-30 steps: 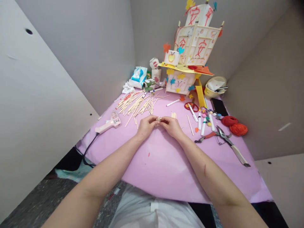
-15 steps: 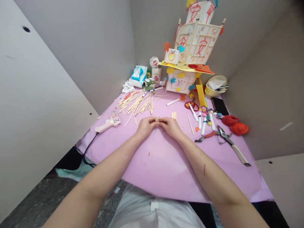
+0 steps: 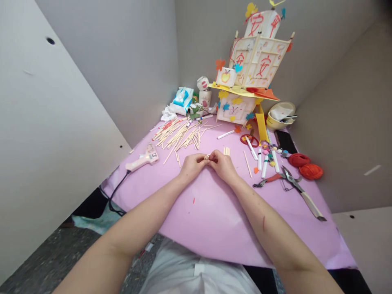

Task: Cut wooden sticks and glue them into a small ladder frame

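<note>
Right between your left hand [image 3: 192, 166] and right hand [image 3: 223, 166], pinched in closed fingertips, sits a small wooden-stick bundle [image 3: 207, 157] over the counter [image 3: 214, 220]; your fingers hide where its long axis points.

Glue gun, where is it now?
In the head view, the glue gun lies on the purple cloth, left of the left hand, just nearer than the loose wooden sticks.

We are holding our long bare left forearm [image 3: 147, 209] and long bare right forearm [image 3: 259, 206] angled inward, while our bare left hand [image 3: 192, 166] and bare right hand [image 3: 223, 165] are pinching close together, fingers curling.
</note>
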Demonstrator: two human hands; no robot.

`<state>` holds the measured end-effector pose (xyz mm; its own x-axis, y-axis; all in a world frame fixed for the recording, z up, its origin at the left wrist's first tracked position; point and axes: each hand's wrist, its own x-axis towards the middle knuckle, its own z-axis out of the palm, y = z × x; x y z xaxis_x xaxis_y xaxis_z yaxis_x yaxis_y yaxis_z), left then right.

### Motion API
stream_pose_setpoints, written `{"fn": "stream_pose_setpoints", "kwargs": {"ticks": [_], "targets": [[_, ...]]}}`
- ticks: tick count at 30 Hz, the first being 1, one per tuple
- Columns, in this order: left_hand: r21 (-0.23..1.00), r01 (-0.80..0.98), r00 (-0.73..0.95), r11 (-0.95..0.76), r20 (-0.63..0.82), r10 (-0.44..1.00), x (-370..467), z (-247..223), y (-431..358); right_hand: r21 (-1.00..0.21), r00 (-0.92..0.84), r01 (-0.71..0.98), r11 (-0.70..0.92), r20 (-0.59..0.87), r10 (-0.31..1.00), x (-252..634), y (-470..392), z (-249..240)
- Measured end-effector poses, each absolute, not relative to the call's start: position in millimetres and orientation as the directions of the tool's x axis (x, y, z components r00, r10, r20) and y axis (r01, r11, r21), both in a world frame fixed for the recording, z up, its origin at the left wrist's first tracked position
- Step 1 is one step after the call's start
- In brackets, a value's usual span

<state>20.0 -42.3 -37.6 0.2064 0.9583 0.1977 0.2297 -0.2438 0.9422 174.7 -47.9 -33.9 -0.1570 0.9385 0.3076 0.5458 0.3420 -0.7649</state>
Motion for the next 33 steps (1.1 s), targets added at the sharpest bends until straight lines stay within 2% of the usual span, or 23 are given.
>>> {"fn": "stream_pose_setpoints", "kwargs": {"ticks": [11, 18, 20, 23, 26, 33], "targets": [[0.898, 0.329, 0.185, -0.293, 0.243, 0.952, 21.2, -40.2, -44.9, -0.666, -0.174, 0.663, 0.341, 0.306, 0.936, 182.4, -50.0, -24.4], [0.870, 0.372, 0.174, -0.322, 0.276, 0.945, 22.5, -40.8, -47.6, -0.852, -0.138, 0.483, 0.203, 0.155, 0.978, 176.2, -52.9, -3.4], [0.860, 0.392, 0.177, -0.327, 0.278, 0.944, 22.0, -41.1, -48.1, -0.820, -0.143, 0.518, 0.244, 0.198, 0.970, 167.6, -51.9, -1.8], [0.846, 0.422, 0.177, -0.325, 0.275, 0.945, 20.9, -41.2, -47.8, -0.695, -0.195, 0.615, 0.373, 0.324, 0.926, 158.7, -49.6, -1.9], [0.838, 0.452, 0.171, -0.306, 0.255, 0.952, 19.6, -41.4, -46.0, -0.603, -0.268, 0.640, 0.476, 0.406, 0.874, 156.8, -48.6, -3.2], [0.842, 0.478, 0.154, -0.252, 0.202, 0.967, 17.4, -41.0, -43.2, -0.587, -0.338, 0.615, 0.526, 0.406, 0.849, 160.6, -45.1, -1.1]]}}
